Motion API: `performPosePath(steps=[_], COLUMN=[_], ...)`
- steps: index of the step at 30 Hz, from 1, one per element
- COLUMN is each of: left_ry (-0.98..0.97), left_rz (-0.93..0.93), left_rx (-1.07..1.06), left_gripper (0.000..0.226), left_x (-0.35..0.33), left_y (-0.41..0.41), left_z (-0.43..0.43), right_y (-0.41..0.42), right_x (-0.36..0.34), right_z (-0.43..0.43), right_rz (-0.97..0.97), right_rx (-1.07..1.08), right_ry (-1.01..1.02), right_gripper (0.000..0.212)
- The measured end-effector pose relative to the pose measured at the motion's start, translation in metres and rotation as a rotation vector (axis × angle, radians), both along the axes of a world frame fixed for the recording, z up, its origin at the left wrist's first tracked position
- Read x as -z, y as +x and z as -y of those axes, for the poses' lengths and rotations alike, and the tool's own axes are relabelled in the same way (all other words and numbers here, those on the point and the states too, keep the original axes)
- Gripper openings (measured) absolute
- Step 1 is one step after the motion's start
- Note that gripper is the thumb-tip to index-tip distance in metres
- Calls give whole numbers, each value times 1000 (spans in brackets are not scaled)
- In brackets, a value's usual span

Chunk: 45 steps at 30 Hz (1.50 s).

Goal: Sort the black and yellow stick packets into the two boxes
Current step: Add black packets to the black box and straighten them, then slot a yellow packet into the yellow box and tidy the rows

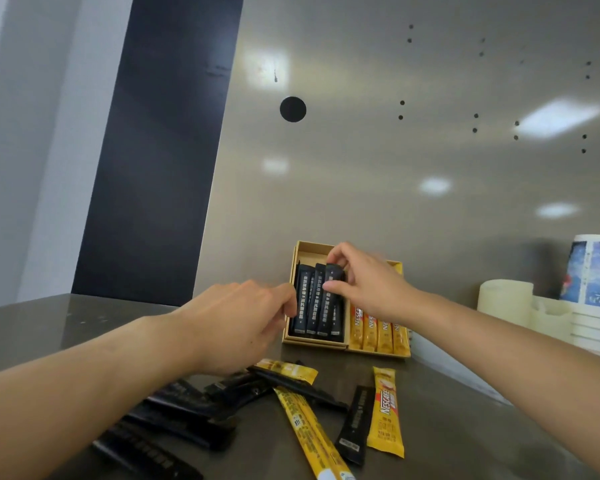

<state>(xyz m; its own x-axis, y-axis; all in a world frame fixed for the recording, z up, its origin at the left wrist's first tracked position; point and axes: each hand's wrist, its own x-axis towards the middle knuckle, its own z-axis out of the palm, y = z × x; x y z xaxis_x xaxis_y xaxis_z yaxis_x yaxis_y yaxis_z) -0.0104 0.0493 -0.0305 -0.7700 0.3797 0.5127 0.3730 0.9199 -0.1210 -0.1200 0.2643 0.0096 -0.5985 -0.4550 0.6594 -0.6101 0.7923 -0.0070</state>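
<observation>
Two tan cardboard boxes stand side by side against the metal wall. The left box (305, 249) holds several black stick packets (308, 303) standing in a row. The right box (378, 353) holds several yellow packets (371, 332). My right hand (367, 282) pinches the top of the rightmost black packet (335, 306) in the left box. My left hand (236, 317) rests at the left box's left wall, its fingertips touching the box and the black packets. Loose black packets (187, 407) and yellow packets (385, 414) lie mixed on the counter in front.
The steel counter (464, 427) runs to a steel wall (360, 168) right behind the boxes. At the right stand a cream cylinder (504, 299) and a stack of printed paper cups (596, 271). The counter's left edge meets a dark panel (160, 168).
</observation>
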Motion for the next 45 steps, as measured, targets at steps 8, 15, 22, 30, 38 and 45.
performPosePath(steps=[8, 15, 22, 30, 38, 45], left_ry=[-8, 2, -16, -36, -70, -59], left_rz=[34, 35, 34, 39, 56, 49], left_rx=[-4, 23, 22, 89, 117, 118], left_gripper=[18, 19, 16, 15, 11, 16], left_x=[-1, -1, -1, 3, 4, 5], left_y=[-1, 2, 5, 13, 21, 21], left_z=[2, 1, -2, -20, -30, -28], right_y=[-3, 17, 62, 73, 71, 71], right_x=[9, 6, 12, 51, 44, 46], right_z=[2, 2, -40, -80, -83, -81], right_rz=[-298, -351, -49, 229, 346, 323], right_rx=[89, -39, -240, -262, -312, -274], right_ry=[216, 250, 440, 348, 375, 419], right_gripper=[52, 24, 26, 33, 28, 26])
